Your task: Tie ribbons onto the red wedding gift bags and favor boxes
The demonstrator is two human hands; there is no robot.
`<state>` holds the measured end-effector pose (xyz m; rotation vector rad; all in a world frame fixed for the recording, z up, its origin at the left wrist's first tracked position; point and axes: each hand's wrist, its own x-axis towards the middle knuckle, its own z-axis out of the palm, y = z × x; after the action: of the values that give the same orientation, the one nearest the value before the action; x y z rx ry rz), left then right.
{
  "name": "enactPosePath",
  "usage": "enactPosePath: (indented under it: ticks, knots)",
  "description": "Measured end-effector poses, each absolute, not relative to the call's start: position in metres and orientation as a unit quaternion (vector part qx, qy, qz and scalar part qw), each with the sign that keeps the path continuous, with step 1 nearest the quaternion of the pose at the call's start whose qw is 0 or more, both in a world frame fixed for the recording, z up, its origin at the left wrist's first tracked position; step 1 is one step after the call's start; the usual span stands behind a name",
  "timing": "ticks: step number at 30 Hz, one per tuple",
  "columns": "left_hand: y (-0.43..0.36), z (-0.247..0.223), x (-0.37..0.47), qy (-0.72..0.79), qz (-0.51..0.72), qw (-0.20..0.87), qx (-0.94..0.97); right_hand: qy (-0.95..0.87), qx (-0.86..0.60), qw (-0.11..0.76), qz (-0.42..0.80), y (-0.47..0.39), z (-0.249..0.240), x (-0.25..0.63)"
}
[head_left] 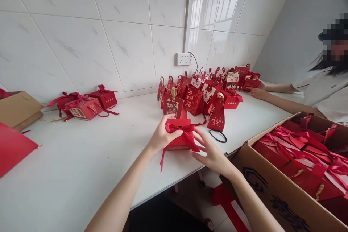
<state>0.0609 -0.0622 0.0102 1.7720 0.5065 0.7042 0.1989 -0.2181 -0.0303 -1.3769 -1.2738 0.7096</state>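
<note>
Bare forearms (123,188) converge, left fingers (173,136) gripping the ribboned red box (178,146), right fingers (206,141) spread beside it.

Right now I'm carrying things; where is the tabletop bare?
The tabletop is barest between the ribboned boxes and the left forearm; a smaller patch lies between the co-worker's nearer forearm and the carton. It's crowded beyond the right hand, where red boxes cluster.

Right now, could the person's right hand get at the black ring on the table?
Probably yes: the black ring lies uncovered on the white table, close beyond the right hand, and nothing appears to stand between them.
</note>
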Motion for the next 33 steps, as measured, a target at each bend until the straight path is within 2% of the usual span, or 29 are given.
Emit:
enactPosePath:
  ticks: [5, 11, 18, 23, 28, 31, 33]
  knots:
    - [-0.077, 0.009, 0.058, 0.243, 0.330, 0.507, 0.758, -0.419, -0.597, 0.623, 0.282, -0.243, -0.020, 0.178]
    - [-0.090, 0.009, 0.057, 0.266, 0.357, 0.512, 0.735, -0.437, -0.681, 0.553, 0.199, -0.233, -0.015, 0.163]
    - [-0.091, 0.008, 0.056, 0.270, 0.339, 0.541, 0.721, -0.453, -0.679, 0.536, 0.214, -0.235, -0.018, 0.169]
    - [-0.090, 0.006, 0.057, 0.266, 0.345, 0.556, 0.708, -0.382, -0.727, 0.562, 0.099, -0.241, -0.021, 0.145]
    - [-0.092, 0.006, 0.056, 0.257, 0.342, 0.556, 0.712, -0.483, -0.688, 0.486, 0.240, -0.241, -0.025, 0.117]
    - [-0.093, 0.007, 0.055, 0.253, 0.332, 0.561, 0.715, -0.479, -0.681, 0.548, 0.082, -0.235, -0.015, 0.130]
    - [-0.093, 0.008, 0.055, 0.247, 0.319, 0.569, 0.717, -0.496, -0.672, 0.546, -0.063, -0.230, -0.005, 0.148]
